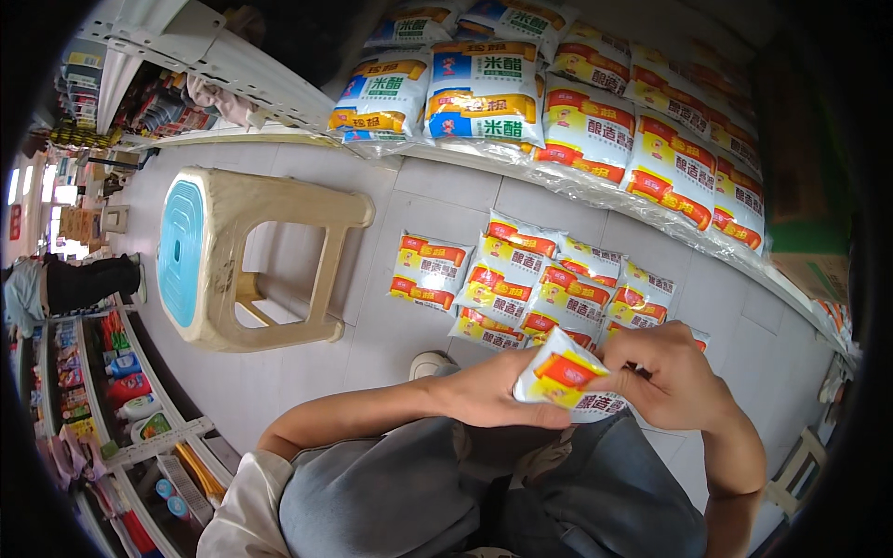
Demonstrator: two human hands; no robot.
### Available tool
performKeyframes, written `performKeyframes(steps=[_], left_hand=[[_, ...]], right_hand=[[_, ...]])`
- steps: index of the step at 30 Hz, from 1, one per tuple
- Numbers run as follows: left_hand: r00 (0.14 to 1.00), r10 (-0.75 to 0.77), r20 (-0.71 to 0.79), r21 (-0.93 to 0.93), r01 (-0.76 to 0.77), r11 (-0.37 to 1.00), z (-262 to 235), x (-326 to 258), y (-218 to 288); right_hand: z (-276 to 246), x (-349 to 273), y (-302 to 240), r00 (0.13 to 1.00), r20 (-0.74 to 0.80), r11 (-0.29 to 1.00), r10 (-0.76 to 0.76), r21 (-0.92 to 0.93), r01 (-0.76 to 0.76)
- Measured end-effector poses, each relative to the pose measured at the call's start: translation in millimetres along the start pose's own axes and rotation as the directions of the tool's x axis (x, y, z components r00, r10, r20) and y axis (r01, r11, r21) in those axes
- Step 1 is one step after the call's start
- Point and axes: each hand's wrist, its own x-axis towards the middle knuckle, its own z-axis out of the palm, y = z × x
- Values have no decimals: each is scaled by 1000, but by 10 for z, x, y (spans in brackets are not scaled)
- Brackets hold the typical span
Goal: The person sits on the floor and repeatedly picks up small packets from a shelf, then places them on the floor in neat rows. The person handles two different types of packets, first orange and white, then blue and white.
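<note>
Over my lap I hold a soft, plump plastic pouch (556,372), white with a red and yellow print. My left hand (493,386) is wrapped around its left side and bottom. My right hand (668,372) has its fingers closed on the pouch's right edge; a small dark bit shows between these fingers, too small to make out. Just beyond my hands, a group of similar pouches (507,274) lies on the grey tile floor, some overlapping. My hands and the held pouch hide the nearest ones.
Stacked pouches (586,121) fill a low shelf at the far side, some with blue and orange print (484,88). A beige plastic stool (270,200) with a blue seat stands to the left. Shelves of bottles (130,391) line the left, where another person (74,284) stands.
</note>
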Motion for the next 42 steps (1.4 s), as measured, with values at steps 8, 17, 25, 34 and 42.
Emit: performKeyframes(steps=[8,17,25,34,42], left_hand=[[991,-40,-128,-417,-17,909,-44,-21,-113],[952,-11,-307,-431,-129,893,-75,36,-120],[944,-51,-327,-324,-61,944,-73,10,-61],[923,-133,-361,-353,-3,936,-115,5,-7],[904,-137,-405,-555,-124,822,-141,54,-102]], right_hand=[[330,48,430,885,-399,892,240,450,-39],[597,-88,578,784,96,71,614,982,-175],[655,15,498,746,105,71,657,977,-201],[645,16,579,746,25,94,666,989,-117],[546,80,508,806,72,64,587,989,-135]])
